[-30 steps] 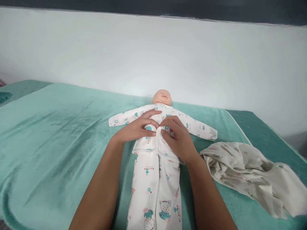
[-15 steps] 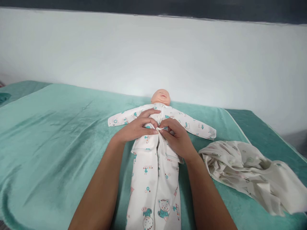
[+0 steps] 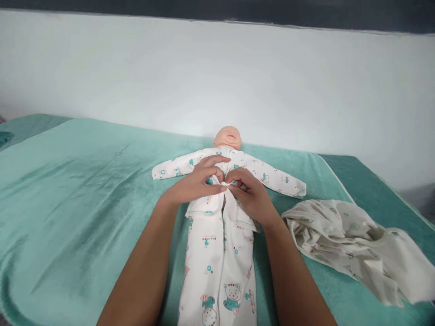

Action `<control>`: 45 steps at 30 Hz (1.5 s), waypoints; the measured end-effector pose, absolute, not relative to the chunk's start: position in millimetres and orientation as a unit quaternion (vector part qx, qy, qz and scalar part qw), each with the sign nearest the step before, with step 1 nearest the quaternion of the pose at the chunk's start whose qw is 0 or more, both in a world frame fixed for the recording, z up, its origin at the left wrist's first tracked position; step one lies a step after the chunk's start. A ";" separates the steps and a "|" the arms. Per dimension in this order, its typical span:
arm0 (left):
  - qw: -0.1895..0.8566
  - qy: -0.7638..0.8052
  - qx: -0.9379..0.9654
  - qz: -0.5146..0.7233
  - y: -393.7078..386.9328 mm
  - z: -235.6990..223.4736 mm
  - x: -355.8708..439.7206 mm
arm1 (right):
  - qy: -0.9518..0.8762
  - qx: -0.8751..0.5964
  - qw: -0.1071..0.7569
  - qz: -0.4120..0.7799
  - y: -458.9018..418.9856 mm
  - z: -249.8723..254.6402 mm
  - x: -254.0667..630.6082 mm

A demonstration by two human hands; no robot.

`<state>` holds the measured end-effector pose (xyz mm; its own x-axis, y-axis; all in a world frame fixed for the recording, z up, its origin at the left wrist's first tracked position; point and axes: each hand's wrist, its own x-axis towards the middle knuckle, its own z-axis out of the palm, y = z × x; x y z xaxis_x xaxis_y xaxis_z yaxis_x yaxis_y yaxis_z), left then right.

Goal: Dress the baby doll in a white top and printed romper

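A baby doll lies on its back, its head toward the wall, dressed in a white printed jacket and matching trousers. The jacket's sleeves spread out to both sides. At the belly, my left hand pinches one front edge of the jacket between thumb and forefinger, its other fingers reaching over the chest. My right hand grips the opposite front edge close beside it. The two edges meet between my fingertips; any fastener there is too small to make out. Below my hands the jacket front parts slightly.
A crumpled white printed cloth lies to the right of the doll. Under everything spreads a light green plush cover, with a darker green band at the right. A white wall rises behind.
My hands stay at the same spot on the jacket. The left thumb and fingers have shifted very slightly; the doll and the cloth have not moved.
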<state>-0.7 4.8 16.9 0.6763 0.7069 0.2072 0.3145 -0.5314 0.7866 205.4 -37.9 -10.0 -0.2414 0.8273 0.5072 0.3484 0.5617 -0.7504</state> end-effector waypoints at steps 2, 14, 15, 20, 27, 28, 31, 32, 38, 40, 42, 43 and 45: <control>0.370 0.307 0.838 0.258 3.6 18.6 0.2 | -0.737 -0.397 0.478 0.264 -38.0 -10.0 205.0; 0.348 0.322 0.827 0.303 10.1 11.2 3.0 | -0.648 -0.344 0.545 0.404 -38.7 -7.6 210.6; 0.348 0.322 0.826 0.305 9.7 11.1 3.5 | -0.647 -0.353 0.542 0.404 -38.8 -7.8 210.5; 0.346 0.354 0.798 0.344 8.2 7.9 8.4 | -0.625 -0.374 0.549 0.410 -39.4 -9.8 207.4; 0.163 0.403 0.809 0.396 7.4 3.8 24.5 | -0.578 -0.420 0.587 0.382 -41.6 -8.8 200.6; 0.139 0.418 0.810 0.387 5.9 4.7 27.5 | -0.579 -0.422 0.586 0.378 -42.0 -8.1 199.8; 0.087 0.468 0.803 0.359 0.4 7.0 35.9 | -0.583 -0.425 0.583 0.375 -42.7 -6.7 196.4; 0.073 0.478 0.801 0.354 -1.0 7.3 38.1 | -0.578 -0.426 0.584 0.379 -42.9 -6.7 194.7; 0.148 0.537 0.712 0.428 7.4 5.2 24.9 | -0.549 -0.495 0.600 0.305 -41.1 -6.4 195.8; 0.194 0.586 0.632 0.468 15.9 4.2 6.2 | -0.526 -0.554 0.598 0.241 -38.3 -5.2 212.7; 0.193 0.636 0.570 0.483 24.1 2.2 -15.2 | -0.470 -0.640 0.581 0.179 -34.6 -5.1 237.7; 0.180 0.661 0.553 0.475 27.4 0.5 -24.6 | -0.441 -0.688 0.556 0.151 -32.6 -5.8 250.7; 0.152 0.712 0.543 0.419 31.5 -4.4 -36.8 | -0.430 -0.765 0.465 0.122 -28.9 -9.0 271.0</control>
<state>-36.8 31.5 -4.4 -0.3654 0.8999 0.2381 0.6461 0.0609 0.7609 271.0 -28.9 -9.0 0.6009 0.7705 0.2126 0.5435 -0.1988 -0.8156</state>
